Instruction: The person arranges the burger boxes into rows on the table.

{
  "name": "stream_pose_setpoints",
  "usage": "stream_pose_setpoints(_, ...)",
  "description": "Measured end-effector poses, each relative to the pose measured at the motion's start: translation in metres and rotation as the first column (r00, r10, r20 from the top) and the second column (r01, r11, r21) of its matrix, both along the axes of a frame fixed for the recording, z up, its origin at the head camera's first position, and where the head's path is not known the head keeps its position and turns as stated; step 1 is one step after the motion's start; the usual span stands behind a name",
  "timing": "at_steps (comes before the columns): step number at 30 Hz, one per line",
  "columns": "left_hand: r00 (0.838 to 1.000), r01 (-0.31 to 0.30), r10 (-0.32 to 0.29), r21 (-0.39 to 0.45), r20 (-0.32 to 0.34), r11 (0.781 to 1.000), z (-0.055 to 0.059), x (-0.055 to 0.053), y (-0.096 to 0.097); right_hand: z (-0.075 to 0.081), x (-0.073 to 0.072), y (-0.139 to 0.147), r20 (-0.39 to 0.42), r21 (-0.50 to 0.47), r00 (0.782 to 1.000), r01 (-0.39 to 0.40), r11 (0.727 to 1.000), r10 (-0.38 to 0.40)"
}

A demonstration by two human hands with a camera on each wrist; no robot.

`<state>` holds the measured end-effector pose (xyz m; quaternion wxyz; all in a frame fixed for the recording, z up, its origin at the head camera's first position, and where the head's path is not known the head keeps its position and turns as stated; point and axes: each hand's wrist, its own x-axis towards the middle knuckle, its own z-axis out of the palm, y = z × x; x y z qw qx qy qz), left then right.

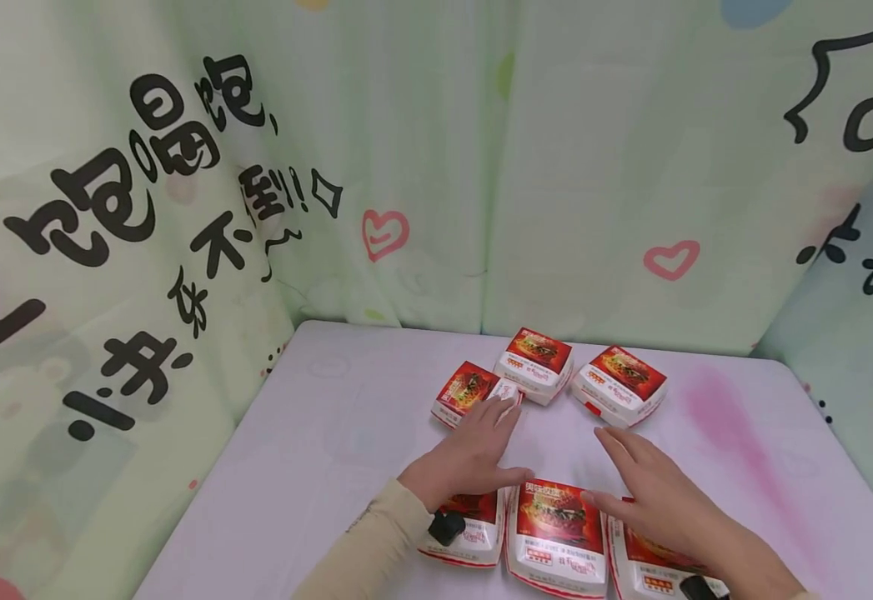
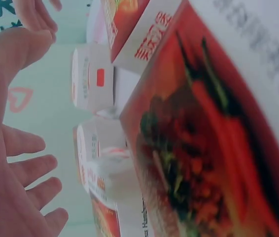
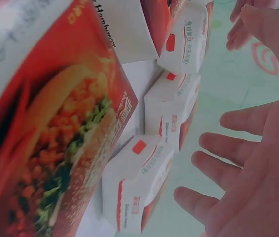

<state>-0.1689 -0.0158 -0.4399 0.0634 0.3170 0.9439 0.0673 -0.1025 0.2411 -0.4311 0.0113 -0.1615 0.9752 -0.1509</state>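
Three red-and-white hamburger boxes stand at the back of the table: a left one (image 1: pixel 462 390), a middle one (image 1: pixel 534 364) and a right one (image 1: pixel 619 383). Nearer me is a row of three more, with a left box (image 1: pixel 474 546), a middle box (image 1: pixel 559 533) and a right box (image 1: pixel 646 571). My left hand (image 1: pixel 474 454) hovers with spread fingers over the front left box, its fingertips overlapping the back left box in the head view. Over the front right box is my right hand (image 1: pixel 649 483), fingers extended and thumb toward the middle box. Both wrist views show bare palms holding nothing.
A pale lilac table (image 1: pixel 316 450) carries the boxes, with a pink smear (image 1: pixel 729 442) on its right side. Behind it hangs a light green curtain (image 1: pixel 436 167) with black lettering and hearts; similar cloth closes both sides.
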Motion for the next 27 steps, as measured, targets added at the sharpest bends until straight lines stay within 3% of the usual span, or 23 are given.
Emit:
stream_pose_setpoints(6, 0.996, -0.088, 0.088, -0.014, -0.032, 0.996, 0.002, -0.009, -0.007, 0.001, -0.015, -0.01, 0.001, 0.008, 1.0, -0.026, 1.0, 0.026)
stream_pose_setpoints(15, 0.978, -0.209, 0.21, 0.038, -0.015, 0.977, -0.001, -0.021, -0.012, 0.004, -0.04, -0.031, -0.011, 0.004, 0.997, -0.082, 0.997, 0.082)
stream_pose_setpoints(22, 0.965, -0.26, 0.262, 0.057, -0.024, 0.964, -0.004, -0.026, -0.014, -0.002, -0.058, -0.046, -0.048, 0.044, 0.992, -0.116, 0.992, 0.118)
stream_pose_setpoints(27, 0.958, -0.284, 0.285, 0.04, -0.036, 0.958, -0.006, -0.029, -0.015, -0.005, -0.072, -0.059, -0.106, 0.068, 0.977, -0.177, 0.982, 0.184)
